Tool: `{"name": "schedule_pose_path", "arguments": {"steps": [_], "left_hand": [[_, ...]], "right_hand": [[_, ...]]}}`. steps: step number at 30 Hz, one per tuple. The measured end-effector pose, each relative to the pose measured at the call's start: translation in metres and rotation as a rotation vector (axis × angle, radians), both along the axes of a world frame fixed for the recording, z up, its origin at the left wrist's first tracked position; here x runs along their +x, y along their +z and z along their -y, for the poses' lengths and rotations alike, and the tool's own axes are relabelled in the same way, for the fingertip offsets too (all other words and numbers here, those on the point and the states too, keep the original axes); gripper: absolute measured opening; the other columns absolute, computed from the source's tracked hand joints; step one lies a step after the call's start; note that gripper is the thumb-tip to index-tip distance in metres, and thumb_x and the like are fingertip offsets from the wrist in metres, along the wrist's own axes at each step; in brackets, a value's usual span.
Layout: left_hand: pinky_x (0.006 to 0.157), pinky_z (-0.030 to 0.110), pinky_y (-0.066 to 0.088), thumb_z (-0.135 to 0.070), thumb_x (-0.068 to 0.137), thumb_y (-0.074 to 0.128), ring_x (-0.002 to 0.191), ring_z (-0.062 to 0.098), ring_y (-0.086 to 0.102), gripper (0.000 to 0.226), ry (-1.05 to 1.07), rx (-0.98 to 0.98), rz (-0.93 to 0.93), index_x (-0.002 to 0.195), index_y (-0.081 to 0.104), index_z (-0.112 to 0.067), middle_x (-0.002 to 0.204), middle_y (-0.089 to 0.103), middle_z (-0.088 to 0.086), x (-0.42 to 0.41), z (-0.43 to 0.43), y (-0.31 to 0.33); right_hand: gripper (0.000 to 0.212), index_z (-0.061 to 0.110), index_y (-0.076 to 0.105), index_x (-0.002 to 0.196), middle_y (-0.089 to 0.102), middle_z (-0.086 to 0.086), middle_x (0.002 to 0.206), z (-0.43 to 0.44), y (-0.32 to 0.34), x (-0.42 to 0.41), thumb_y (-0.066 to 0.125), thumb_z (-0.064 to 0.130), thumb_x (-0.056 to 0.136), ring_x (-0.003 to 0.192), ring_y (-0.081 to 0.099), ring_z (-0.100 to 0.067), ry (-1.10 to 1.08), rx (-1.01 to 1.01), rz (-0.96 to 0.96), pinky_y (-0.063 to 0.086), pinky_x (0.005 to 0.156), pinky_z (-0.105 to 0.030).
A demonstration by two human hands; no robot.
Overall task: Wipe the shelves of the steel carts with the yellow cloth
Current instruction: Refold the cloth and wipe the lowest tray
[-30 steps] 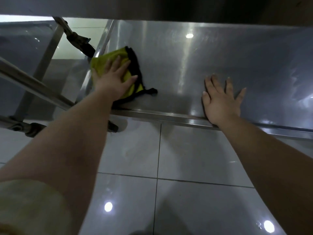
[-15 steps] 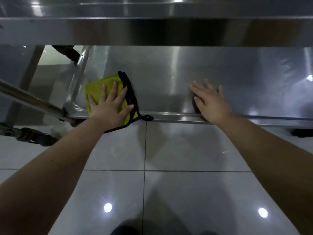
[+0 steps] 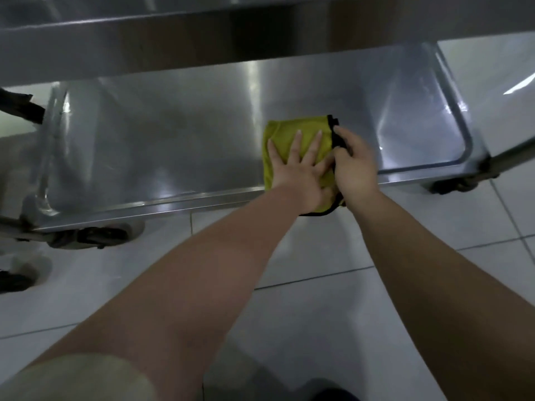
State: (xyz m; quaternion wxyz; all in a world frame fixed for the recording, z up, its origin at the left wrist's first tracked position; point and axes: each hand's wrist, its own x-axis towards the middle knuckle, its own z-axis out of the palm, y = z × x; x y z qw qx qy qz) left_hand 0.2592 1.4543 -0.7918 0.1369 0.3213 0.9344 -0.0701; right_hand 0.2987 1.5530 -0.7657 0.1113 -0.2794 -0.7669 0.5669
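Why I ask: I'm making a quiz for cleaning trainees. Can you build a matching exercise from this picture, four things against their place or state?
Column A
1. left hand
2. right hand
3. yellow cloth
4. caster

Column B
a. pinches the cloth's black edge
b. lies on the lower shelf, overhanging its front rim
c. presses flat on top of the cloth
d. stands on the tile floor

Pairs: 1-c; 2-a; 3-b; 4-d

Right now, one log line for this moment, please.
left hand: flat on yellow cloth | right hand: pinches its black edge | place: lower shelf, front
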Motion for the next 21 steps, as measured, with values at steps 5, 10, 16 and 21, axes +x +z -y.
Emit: {"name": "schedule_pose_path", "arguments": {"steps": [5,10,16,21], "left_hand": [[0.095,0.077,-0.017,-0.07,0.086,0.019,0.142,0.033,-0.03,0.075,-0.042,0.048,0.107,0.151,-0.004,-0.041,0.158,-0.027,-0.004,0.01,-0.056,0.005],[0.117,0.057,-0.001,-0.028,0.09,0.06,0.149,0.025,0.002,0.065,0.076,0.624,0.28,0.148,0.032,-0.033,0.16,0.02,0.001,-0.006,-0.018,0.026],[0.116,0.044,0.022,-0.034,0.092,0.06,0.149,0.029,0.005,0.08,0.363,0.511,0.148,0.154,0.01,-0.026,0.162,-0.001,0.01,-0.022,0.026,0.032],[0.121,0.04,0.002,-0.047,0.095,0.051,0.149,0.027,-0.005,0.077,0.355,0.405,0.074,0.154,0.012,-0.018,0.162,-0.001,0.013,-0.011,0.036,0.027]], "right_hand": [[0.041,0.017,0.064,0.123,0.061,0.009,0.116,-0.039,0.015,0.0,0.044,0.001,0.09,0.106,0.056,-0.004,-0.145,-0.026,-0.008,0.044,0.091,-0.011],[0.048,0.021,0.059,0.127,0.061,0.0,0.122,-0.064,0.009,0.001,0.049,0.001,0.085,0.111,0.059,-0.02,-0.062,0.025,0.082,0.05,0.097,-0.035],[0.058,0.031,0.03,0.149,0.016,-0.005,0.161,-0.052,0.01,-0.029,0.051,0.038,0.096,0.145,0.011,-0.036,0.506,0.75,0.372,0.014,0.115,-0.051],[0.067,0.027,0.011,0.154,0.004,0.0,0.164,-0.03,0.005,-0.06,0.044,0.042,0.099,0.147,-0.011,-0.036,0.65,0.81,0.467,-0.009,0.113,-0.062]]}}
